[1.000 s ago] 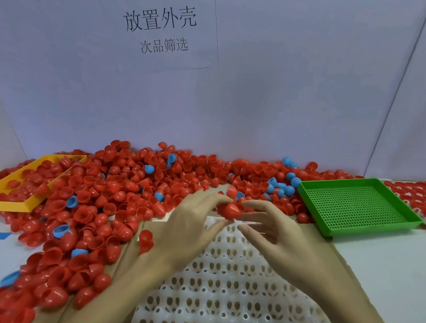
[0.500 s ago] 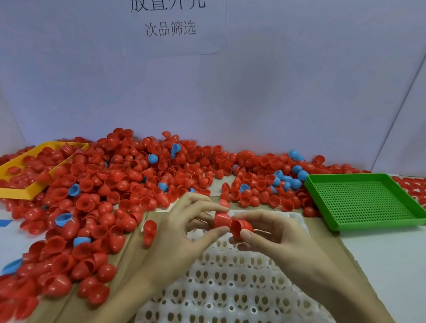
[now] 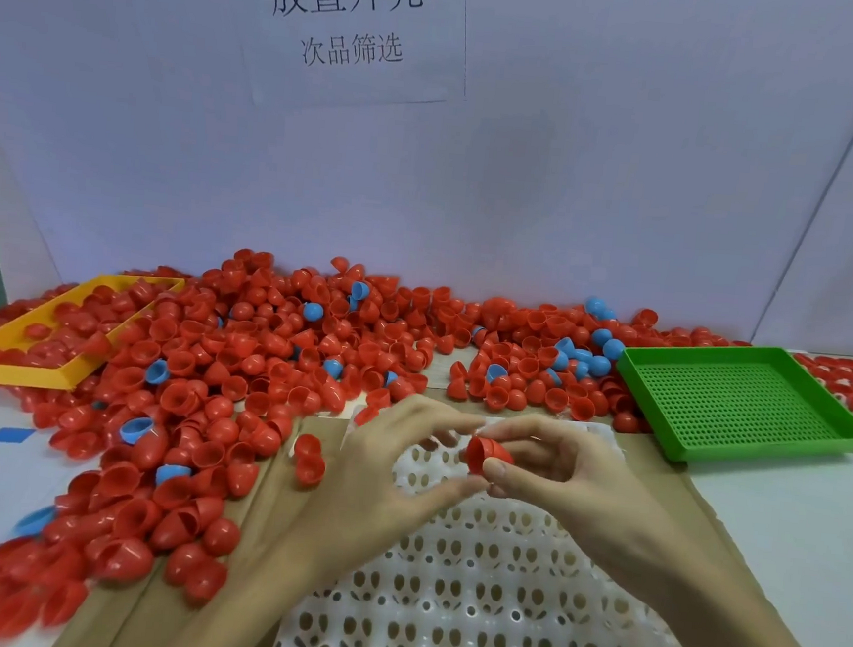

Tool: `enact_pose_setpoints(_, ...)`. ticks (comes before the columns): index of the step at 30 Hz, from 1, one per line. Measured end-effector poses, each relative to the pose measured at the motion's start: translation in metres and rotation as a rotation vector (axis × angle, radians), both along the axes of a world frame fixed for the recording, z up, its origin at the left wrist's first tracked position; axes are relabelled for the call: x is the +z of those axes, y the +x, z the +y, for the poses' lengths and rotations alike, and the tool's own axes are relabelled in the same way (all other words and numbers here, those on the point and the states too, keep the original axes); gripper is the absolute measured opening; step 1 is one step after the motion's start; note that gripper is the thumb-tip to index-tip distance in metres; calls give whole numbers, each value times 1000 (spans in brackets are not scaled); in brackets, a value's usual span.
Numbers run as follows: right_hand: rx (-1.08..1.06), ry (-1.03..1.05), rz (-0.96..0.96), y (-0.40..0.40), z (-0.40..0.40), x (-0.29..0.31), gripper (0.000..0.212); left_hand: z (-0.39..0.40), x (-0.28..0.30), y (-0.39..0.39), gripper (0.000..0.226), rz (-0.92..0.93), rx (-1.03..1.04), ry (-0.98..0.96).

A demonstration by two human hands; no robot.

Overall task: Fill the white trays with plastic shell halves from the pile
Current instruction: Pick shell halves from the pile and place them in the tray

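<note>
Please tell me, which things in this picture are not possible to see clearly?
- White tray, head view: near edge cut by the frame; far part hidden by both hands.
- Red shell: partly covered by right hand fingers.
- Left hand: palm faces away.
- Shells bottom left: blurred.

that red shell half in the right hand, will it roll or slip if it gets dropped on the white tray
The red shell half, pinched by the right hand, looks thin, hollow and probably light. Its rounded dome would likely roll or rock on a flat spot. The white tray has cupped holes, so it may settle in one. Its glossy surface hints it is slippery.
</note>
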State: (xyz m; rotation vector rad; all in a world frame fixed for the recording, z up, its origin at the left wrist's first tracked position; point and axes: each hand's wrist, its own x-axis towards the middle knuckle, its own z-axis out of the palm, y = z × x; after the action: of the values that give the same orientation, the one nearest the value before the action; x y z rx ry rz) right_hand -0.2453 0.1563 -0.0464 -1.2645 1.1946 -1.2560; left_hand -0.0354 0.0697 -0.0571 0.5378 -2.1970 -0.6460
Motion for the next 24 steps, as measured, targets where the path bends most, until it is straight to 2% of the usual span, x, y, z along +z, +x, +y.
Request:
enact_pose_setpoints(3,23,15,-9,1,1,1,26,6,-3,-4,37,51,-21,2)
enact_pose_setpoints(8,15,13,-21,3,1,2,22,-8,1,4,26,128,-6,150)
enact_pose_setpoints(11,-19,25,-37,0,2,4,21,-30,4,20,38,154,317,98)
enact_pose_setpoints(13,-43,51,-1,0,4,6,20,-40,5,31,57,48,525,18)
enact_pose_setpoints(14,-54,64,19,0,4,6,22,-41,4,33,62,9,550,-8)
enact_pose_setpoints(16,-66,83,61,2,4,4,24,-36,5,31,59,-4,404,4)
enact_pose_setpoints(18,-42,94,93,4,4,2,24,-23,5,21,56,-71,114,50)
enact_pose_setpoints(20,-12,98,90,5,3,0,25,-10,0,9,56,-125,-89,12)
enact_pose_setpoints(22,1,103,66,6,3,-1,32,-4,-6,0,45,-74,-141,-26)
enact_pose_setpoints(24,3,117,33,5,1,-3,41,-11,-6,0,35,36,-84,-11)
